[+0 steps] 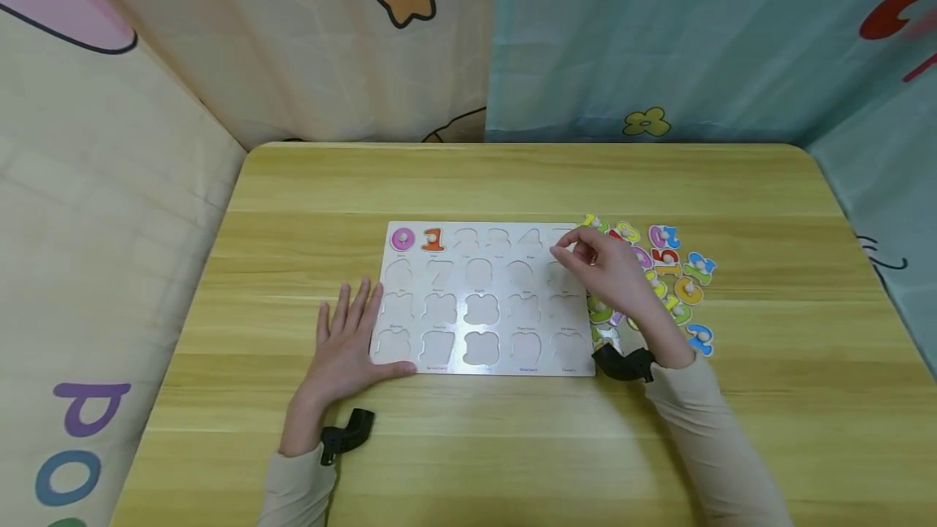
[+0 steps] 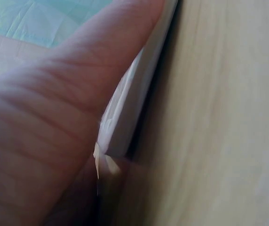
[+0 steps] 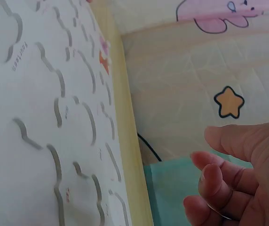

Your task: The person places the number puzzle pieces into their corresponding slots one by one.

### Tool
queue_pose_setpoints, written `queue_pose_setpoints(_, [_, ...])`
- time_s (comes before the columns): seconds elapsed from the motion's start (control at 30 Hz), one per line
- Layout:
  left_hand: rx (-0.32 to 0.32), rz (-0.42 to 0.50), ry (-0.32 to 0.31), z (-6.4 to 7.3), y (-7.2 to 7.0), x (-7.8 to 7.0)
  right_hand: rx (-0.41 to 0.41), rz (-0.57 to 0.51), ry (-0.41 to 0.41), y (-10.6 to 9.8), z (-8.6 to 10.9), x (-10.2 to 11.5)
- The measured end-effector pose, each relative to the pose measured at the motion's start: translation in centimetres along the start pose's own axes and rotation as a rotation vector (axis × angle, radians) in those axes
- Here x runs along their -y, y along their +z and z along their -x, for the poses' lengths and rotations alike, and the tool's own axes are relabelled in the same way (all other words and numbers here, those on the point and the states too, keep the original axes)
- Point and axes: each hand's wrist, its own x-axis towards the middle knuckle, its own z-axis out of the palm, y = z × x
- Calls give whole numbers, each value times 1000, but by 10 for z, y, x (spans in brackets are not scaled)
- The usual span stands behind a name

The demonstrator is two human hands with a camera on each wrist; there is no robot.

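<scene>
A white number puzzle board (image 1: pixel 457 267) lies on the table with rows of number-shaped recesses. A pink 0 piece (image 1: pixel 403 239) and an orange 1 piece (image 1: pixel 433 240) sit in its top row at the left. My left hand (image 1: pixel 346 352) rests at the board's lower left corner, fingers spread along the left side and thumb on the bottom edge. Above the board's upper right part is my right hand (image 1: pixel 607 271), its fingers loosely bent. In the right wrist view, no piece shows between thumb and fingertips (image 3: pixel 212 179). Part of the piece pile is hidden behind this hand.
Several colourful number pieces with small knobs, among them a red 15 piece (image 1: pixel 665 260) and a blue piece (image 1: pixel 700 339), lie heaped right of the board. The wooden table (image 1: pixel 468 446) reaches to printed curtains (image 1: pixel 644 39) at the back and sides.
</scene>
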Motion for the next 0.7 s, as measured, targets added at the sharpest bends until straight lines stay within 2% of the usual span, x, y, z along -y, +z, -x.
queue_pose_setpoints(0.13, [-4, -5, 0, 0, 1, 1, -54, 2, 19, -19, 8, -11])
queue_pose_setpoints(0.33, [0, 1, -2, 2, 4, 1, -105, 37, 41, -48, 36, -33])
queue_pose_setpoints(0.53, [-10, -3, -1, 3, 4, 0, -98, 130, 127, -73, 75, -64])
queue_pose_setpoints(0.7, [-27, 5, 7, 4, 1, 0, -87, 184, 193, -84, 104, -90])
